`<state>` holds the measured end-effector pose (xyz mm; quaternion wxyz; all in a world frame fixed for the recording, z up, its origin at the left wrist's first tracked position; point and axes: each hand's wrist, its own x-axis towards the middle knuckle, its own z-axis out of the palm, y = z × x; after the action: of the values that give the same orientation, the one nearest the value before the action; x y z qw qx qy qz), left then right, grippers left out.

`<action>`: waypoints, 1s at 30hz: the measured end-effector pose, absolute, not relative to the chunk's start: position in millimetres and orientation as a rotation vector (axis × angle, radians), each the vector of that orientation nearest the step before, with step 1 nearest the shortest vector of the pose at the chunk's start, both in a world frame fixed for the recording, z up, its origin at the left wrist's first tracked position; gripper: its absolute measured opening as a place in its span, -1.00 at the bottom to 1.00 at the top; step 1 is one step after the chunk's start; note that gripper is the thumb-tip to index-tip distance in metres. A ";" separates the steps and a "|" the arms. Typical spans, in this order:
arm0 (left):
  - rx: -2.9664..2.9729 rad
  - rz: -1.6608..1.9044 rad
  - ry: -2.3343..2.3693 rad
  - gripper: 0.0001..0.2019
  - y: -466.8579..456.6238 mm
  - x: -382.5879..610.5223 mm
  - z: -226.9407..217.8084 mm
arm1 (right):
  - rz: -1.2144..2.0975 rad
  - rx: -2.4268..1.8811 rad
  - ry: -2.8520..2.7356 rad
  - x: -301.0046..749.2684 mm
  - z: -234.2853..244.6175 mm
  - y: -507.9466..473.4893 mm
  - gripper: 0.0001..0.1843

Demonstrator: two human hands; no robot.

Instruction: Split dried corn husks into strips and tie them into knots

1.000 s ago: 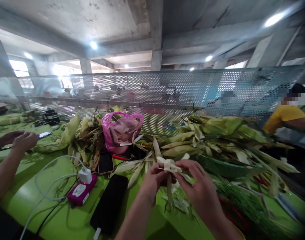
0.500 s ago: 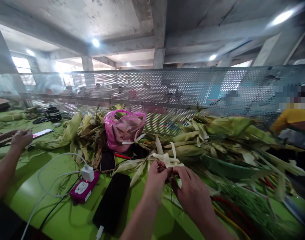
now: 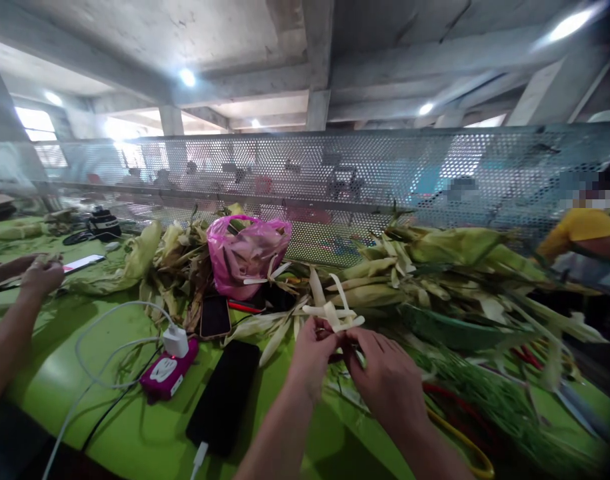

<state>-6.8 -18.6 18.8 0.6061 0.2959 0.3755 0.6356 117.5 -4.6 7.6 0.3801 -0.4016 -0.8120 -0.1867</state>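
The right hand (image 3: 392, 373) has drawn nearer the left hand (image 3: 309, 357) — both pinch pale husk strips (image 3: 333, 316), best held snugly.

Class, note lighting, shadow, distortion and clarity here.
Head view: bluish glare rings a ceiling lamp; head view: sheen marks the green table, with shadow near the right hand; head view: a column leans outward; head view: shapes behind the perforated screen look indistinct.

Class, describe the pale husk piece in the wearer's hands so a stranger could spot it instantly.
On the green table, find the pink plastic bag. Nearer the camera and to its right are the wearer's left hand and right hand. The pale husk piece they hold has strips jutting several ways, unlike the loose husk leaves nearby.
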 end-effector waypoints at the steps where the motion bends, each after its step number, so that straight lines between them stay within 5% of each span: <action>1: 0.680 1.474 0.869 -0.66 -19.2 -7.1 18.7 | -0.470 -1.013 -2.073 117.5 7.8 -4.6 -0.89; 30: 0.726 1.558 0.856 -0.65 -14.9 -5.7 16.2 | -0.475 -0.901 -2.104 119.7 23.2 -9.0 -0.82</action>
<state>-5.7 -14.9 16.2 0.5734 0.3098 0.3653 0.6646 119.7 -9.0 23.2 0.3912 -0.3545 -0.8284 -0.1870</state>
